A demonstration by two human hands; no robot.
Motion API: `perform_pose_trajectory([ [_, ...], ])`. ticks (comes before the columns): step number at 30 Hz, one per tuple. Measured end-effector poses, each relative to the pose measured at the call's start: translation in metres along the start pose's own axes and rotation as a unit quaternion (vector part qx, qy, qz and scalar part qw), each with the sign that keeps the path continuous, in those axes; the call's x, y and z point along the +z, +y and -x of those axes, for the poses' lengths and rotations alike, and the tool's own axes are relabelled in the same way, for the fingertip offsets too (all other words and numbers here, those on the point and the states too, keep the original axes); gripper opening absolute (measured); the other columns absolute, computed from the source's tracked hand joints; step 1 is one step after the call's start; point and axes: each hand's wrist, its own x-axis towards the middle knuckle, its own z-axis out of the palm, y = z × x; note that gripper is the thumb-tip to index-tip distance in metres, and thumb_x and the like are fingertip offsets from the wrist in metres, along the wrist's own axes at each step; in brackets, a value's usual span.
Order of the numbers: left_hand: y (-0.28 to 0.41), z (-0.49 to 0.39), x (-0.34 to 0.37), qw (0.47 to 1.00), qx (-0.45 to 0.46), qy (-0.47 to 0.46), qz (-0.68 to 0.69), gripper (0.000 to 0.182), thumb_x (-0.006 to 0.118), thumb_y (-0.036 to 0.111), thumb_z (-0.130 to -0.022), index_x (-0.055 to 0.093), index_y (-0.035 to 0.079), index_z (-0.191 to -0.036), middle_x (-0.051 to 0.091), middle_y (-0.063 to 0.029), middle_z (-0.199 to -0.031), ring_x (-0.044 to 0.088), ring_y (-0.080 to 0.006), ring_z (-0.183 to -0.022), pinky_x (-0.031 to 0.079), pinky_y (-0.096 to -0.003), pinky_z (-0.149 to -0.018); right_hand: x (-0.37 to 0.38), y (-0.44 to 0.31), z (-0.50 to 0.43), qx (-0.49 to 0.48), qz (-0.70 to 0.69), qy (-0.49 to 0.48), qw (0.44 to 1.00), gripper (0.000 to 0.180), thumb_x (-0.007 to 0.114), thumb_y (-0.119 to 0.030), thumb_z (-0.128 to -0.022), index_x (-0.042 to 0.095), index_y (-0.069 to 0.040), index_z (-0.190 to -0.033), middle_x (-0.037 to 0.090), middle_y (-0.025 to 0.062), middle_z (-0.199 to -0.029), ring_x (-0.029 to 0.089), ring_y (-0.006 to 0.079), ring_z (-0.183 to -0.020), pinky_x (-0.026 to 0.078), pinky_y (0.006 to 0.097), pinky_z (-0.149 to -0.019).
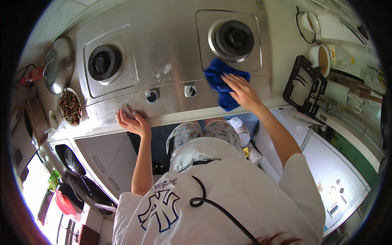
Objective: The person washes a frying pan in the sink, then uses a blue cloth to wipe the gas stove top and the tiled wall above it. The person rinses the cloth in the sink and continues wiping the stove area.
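Observation:
My right hand [240, 92] presses a crumpled blue cloth [219, 78] against the stainless steel gas cooktop [167, 36]. The cloth lies just in front of the right burner [235, 38], and one end hangs towards the front edge. My left hand [131, 122] rests at the front left edge of the cooktop with its fingers loosely curled and nothing visible in it. Between the hands are two control knobs [190, 91]. Pale wet spots [167, 69] lie on the steel behind them. The left burner [104, 63] has no pan support on it.
A black pan support [304, 85] leans on the right counter beside white bowls [320, 59] and a plastic bottle [341, 58]. To the left are a plate of cooked food [70, 107], a large metal lid [59, 65] and a small dish [54, 119]. A sink [70, 159] lies further left.

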Motion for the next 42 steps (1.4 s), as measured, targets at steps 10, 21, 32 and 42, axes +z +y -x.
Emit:
perform_pose_trajectory([
  [10, -0.002, 0.002, 0.003, 0.999, 0.02, 0.028, -0.021, 0.052, 0.05, 0.018, -0.084, 0.042, 0.001, -0.132, 0.037, -0.0207, -0.136, 0.036, -0.0401, -0.129, 0.031, -0.051, -0.105, 0.047, -0.049, -0.118, 0.069, 0.048, 0.157, 0.984, 0.076, 0.066, -0.022, -0.082, 0.029, -0.003, -0.146, 0.035, 0.0273, -0.145, 0.037, 0.0398, -0.134, 0.03, 0.0437, -0.112],
  [21, 0.001, 0.002, 0.0, 1.0, 0.012, 0.001, -0.019, 0.052, 0.05, 0.015, -0.084, 0.042, 0.001, -0.133, 0.036, -0.0193, -0.138, 0.032, -0.0396, -0.132, 0.027, -0.0503, -0.108, 0.029, -0.025, -0.002, 0.007, -0.006, 0.052, 0.999, 0.069, 0.062, -0.008, -0.082, 0.032, -0.003, -0.144, 0.042, 0.0137, -0.144, 0.043, 0.031, -0.131, 0.032, 0.0422, -0.111],
  [32, 0.002, 0.002, 0.001, 1.0, 0.006, 0.013, -0.018, 0.048, 0.047, 0.023, -0.091, 0.043, 0.001, -0.133, 0.037, -0.0199, -0.137, 0.034, -0.0397, -0.13, 0.03, -0.0506, -0.105, 0.04, -0.01, -0.23, 0.115, 0.124, 0.296, 0.94, 0.07, 0.052, -0.043, -0.091, 0.035, 0.005, -0.14, 0.029, 0.0343, -0.145, 0.028, 0.0459, -0.136, 0.019, 0.051, -0.114],
  [42, 0.0, 0.001, 0.002, 0.999, 0.025, 0.012, -0.036, 0.046, 0.047, 0.023, -0.092, 0.043, 0.001, -0.133, 0.039, -0.0204, -0.134, 0.037, -0.0396, -0.128, 0.032, -0.0515, -0.103, -0.046, 0.094, 0.025, -0.008, 0.045, 0.025, 0.999, 0.062, 0.067, 0.0, -0.074, 0.054, -0.011, -0.133, 0.044, 0.0058, -0.146, 0.04, 0.0227, -0.136, 0.031, 0.0434, -0.114],
])
